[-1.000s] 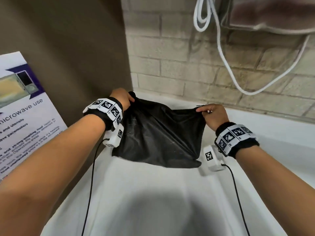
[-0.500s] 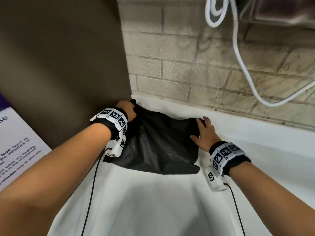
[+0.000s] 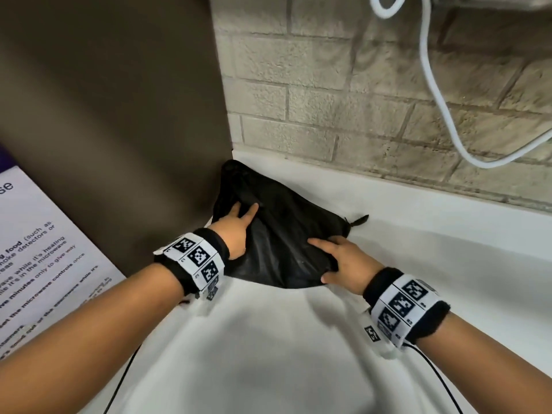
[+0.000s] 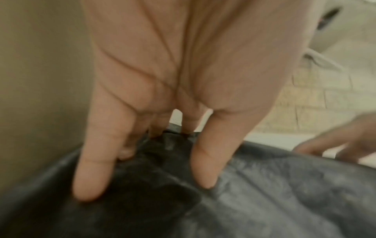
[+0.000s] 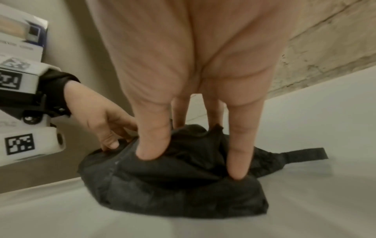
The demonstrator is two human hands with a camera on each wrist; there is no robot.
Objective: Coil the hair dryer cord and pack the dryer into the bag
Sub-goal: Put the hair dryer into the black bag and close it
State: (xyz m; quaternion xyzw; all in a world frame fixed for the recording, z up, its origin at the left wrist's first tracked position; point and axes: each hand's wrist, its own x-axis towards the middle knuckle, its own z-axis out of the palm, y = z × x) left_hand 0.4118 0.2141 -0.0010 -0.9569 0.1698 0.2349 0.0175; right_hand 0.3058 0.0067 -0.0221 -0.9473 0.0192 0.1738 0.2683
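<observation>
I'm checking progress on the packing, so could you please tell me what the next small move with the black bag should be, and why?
Probably lift both hands away. The black bag lies on the white counter in the corner, with the left hand and right hand pressing flat on it, gripping nothing; no dryer or cord shows outside.

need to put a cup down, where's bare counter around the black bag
Bare white counter lies in front of the black bag, between the forearms, and to its right along the brick wall. It is crowded in the left corner, where the bag touches the brown panel.

Black bag (image 3: 286,243) contents hidden, dryer perhaps inside; white cable (image 3: 430,85) cut off at top edge
</observation>
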